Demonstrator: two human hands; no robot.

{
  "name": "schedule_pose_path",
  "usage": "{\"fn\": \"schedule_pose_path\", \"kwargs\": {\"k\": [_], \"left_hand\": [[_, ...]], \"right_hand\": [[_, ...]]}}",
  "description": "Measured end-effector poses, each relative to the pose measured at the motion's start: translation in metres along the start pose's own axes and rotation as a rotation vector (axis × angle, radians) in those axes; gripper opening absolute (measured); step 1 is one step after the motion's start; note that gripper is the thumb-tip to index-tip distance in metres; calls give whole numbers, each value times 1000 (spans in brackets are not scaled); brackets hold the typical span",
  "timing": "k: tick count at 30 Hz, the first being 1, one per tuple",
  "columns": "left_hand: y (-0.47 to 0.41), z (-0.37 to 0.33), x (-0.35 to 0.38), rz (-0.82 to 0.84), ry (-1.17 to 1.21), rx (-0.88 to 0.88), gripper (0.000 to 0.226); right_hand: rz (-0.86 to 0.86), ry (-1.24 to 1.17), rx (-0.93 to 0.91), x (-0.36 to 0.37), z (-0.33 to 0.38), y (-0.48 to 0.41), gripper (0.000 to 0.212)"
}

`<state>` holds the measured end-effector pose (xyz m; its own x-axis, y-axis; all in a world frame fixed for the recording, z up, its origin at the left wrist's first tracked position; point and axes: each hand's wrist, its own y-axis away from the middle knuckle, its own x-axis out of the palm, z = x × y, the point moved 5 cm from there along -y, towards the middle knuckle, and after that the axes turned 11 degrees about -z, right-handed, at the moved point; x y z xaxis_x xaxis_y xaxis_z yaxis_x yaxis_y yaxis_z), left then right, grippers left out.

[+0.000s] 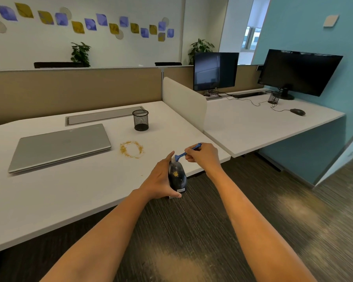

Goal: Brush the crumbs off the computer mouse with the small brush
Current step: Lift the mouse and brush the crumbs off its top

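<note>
White desks (59, 192) are occupying the left and centre of the frame, backed by tan partitions (73, 88). Striped dark carpet (253, 200) is filling the lower right. A teal wall (306, 33) is rising at upper right; daylight is entering through a window (251, 37).

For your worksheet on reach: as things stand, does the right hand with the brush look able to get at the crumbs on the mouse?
Probably yes. The left hand holds the mouse by its side, so the crumbs on top lie bare. The right hand pinches the small brush, its head just above the mouse's far end, with nothing between.
</note>
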<state>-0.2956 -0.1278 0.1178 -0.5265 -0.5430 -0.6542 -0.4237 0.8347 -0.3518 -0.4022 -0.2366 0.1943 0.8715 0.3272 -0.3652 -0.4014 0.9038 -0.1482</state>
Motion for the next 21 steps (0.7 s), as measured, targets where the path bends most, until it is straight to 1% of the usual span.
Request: {"fn": "schedule_pose_path", "kwargs": {"k": [4,8,9,11,14,16,19,21], "left_hand": [[-1,0,2,-8,1,-11,134],[1,2,1,-16,19,-2,134],[2,2,0,-19,25,-3,134],[2,1,0,-22,37,-3,135],[1,0,-1,-28,51,-12,136],[1,-1,-1,-32,57,-19,137],[2,0,-2,-34,65,-24,137],[2,0,-2,-40,73,-27,136]], "right_hand": [[-26,155,-49,10,3,3,18],[-152,287,-125,3,7,0,25],[-171,266,-116,2,6,-1,25],[-167,147,-37,2,2,-3,22],[-119,-14,103,5,-7,-3,16],[-73,-55,146,7,-9,-2,15],[-32,-20,120,10,-8,-1,14],[-93,39,59,9,-5,-1,14]]}}
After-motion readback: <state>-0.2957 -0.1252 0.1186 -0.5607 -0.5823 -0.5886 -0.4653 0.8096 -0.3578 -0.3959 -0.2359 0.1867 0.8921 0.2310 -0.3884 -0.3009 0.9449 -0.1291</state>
